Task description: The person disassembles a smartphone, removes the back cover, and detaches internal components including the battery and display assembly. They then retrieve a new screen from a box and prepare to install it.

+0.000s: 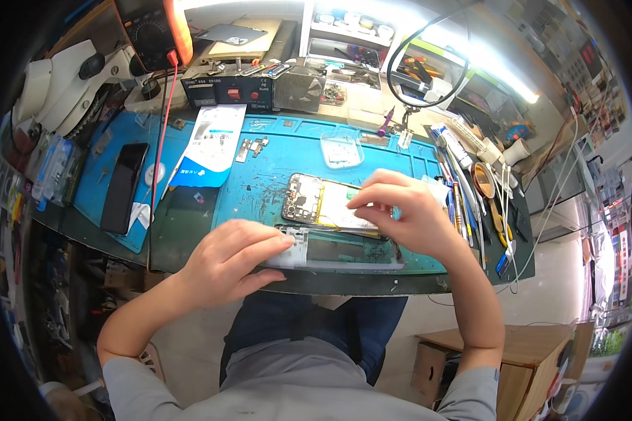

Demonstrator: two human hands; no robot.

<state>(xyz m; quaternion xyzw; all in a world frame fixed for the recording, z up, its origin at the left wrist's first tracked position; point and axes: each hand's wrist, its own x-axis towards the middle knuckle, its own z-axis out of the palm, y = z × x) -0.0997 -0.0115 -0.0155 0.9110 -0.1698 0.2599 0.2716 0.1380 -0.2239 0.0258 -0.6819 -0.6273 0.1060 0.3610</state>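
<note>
An opened phone (305,200) lies on the blue work mat in front of me, its circuit board and camera end at the left. Nearer to me, at the table's front edge, is a second piece, a silvery phone housing (298,249) with a dark middle. My left hand (235,256) grips the left end of this housing, fingers on top and thumb below. Over the right half of the opened phone hovers my right hand (404,210), thumb and fingertips drawn together. Whatever they may hold is too small to make out. The hand hides the phone's right end.
A black phone (125,188) lies at the left of the mat (260,182), near a blue-and-white leaflet (211,147). Beyond the opened phone sits a clear plastic box (342,151). Tweezers, brushes and a tape roll (482,180) crowd the right side. A microscope (63,84) stands far left.
</note>
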